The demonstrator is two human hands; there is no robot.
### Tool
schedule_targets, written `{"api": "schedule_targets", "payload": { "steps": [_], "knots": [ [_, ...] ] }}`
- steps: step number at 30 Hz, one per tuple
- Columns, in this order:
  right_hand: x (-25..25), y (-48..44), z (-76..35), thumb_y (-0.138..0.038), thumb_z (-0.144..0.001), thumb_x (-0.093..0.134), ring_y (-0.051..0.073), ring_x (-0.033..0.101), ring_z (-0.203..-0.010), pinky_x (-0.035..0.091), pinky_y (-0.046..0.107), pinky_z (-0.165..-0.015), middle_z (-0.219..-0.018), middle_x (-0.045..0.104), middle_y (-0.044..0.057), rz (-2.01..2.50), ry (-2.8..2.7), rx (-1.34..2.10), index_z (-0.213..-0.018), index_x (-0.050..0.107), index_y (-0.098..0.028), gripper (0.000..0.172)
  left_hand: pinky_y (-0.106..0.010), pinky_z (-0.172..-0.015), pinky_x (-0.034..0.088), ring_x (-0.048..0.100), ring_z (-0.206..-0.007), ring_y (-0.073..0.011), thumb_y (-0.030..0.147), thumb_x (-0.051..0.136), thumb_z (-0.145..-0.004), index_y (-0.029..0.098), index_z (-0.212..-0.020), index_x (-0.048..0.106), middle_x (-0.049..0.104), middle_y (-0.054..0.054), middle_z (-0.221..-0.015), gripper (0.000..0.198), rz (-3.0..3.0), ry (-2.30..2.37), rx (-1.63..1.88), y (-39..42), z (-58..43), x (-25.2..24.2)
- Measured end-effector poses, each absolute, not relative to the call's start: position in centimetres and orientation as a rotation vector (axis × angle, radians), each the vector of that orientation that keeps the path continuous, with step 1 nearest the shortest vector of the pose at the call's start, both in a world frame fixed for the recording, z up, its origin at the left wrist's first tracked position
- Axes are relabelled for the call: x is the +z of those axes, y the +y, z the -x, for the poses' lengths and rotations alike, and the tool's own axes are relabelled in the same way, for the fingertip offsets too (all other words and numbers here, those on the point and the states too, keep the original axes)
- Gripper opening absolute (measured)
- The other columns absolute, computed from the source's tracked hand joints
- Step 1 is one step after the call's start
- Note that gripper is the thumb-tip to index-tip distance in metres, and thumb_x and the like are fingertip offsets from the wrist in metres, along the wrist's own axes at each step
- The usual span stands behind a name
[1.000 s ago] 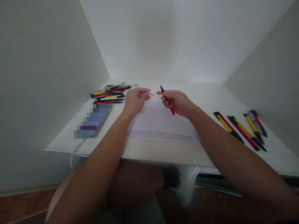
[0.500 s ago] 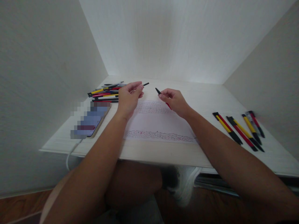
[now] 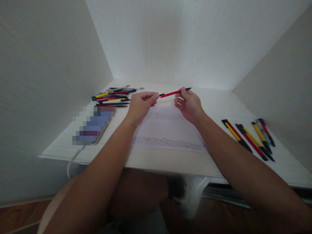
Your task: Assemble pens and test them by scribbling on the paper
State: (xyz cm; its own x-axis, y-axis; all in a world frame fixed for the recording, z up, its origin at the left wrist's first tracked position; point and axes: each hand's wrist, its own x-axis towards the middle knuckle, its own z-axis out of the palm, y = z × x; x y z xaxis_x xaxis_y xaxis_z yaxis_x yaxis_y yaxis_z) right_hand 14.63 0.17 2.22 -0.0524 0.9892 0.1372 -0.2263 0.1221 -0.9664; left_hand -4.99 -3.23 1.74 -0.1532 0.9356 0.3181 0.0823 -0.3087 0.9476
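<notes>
My right hand [image 3: 191,104] pinches a red pen barrel [image 3: 170,94] with a black tip, which points to the upper right. The barrel's open-looking other end reaches toward my left hand [image 3: 143,105]. That hand is closed, thumb against fingers, on a small black pen part [image 3: 162,94], most of it hidden by the fingers. The black part and the barrel's end are very close together; whether they touch I cannot tell. Both hands hover over the far edge of a sheet of paper [image 3: 168,128] covered with small dark and red marks along two bands.
A pile of pens [image 3: 113,96] in several colours lies at the back left. A phone [image 3: 94,125] with a white cable [image 3: 70,165] rests near the left edge. To the right, several red and yellow pens [image 3: 252,141] lie side by side. Pale panels enclose the desk [image 3: 170,161].
My right hand has turned the pen, so its black tip now points away to the right and its rear end faces left. My left hand has shifted slightly right with the black part.
</notes>
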Motion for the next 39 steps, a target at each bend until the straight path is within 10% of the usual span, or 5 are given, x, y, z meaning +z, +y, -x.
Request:
{"api": "schedule_targets", "payload": {
  "steps": [24,39],
  "knots": [
    [2.4,-0.3,-15.2,-0.045,-0.094,0.071,0.014,0.067,-0.084,0.059,0.029,-0.083,-0.095,0.070,0.005,0.847,-1.213,1.424,-0.087,0.059,-0.023,0.026,-0.030,-0.069,0.057,0.069,-0.069,-0.0162,0.022,0.087,-0.068,0.016,-0.088,0.083,0.077,-0.006,-0.078,0.021,-1.696,1.254,1.307,-5.5,5.1,3.8],
    [1.3,-0.6,-14.7,-0.040,-0.084,0.080,0.014,0.068,-0.076,0.059,0.030,-0.076,-0.098,0.075,0.007,0.902,-1.444,1.363,-0.108,0.071,-0.019,0.033,-0.033,-0.074,0.048,0.066,-0.074,-0.0184,0.037,0.068,-0.087,0.023,-0.091,0.082,0.078,-0.006,-0.083,0.020,-2.276,1.486,0.796,-3.2,5.6,0.9]
  ]
}}
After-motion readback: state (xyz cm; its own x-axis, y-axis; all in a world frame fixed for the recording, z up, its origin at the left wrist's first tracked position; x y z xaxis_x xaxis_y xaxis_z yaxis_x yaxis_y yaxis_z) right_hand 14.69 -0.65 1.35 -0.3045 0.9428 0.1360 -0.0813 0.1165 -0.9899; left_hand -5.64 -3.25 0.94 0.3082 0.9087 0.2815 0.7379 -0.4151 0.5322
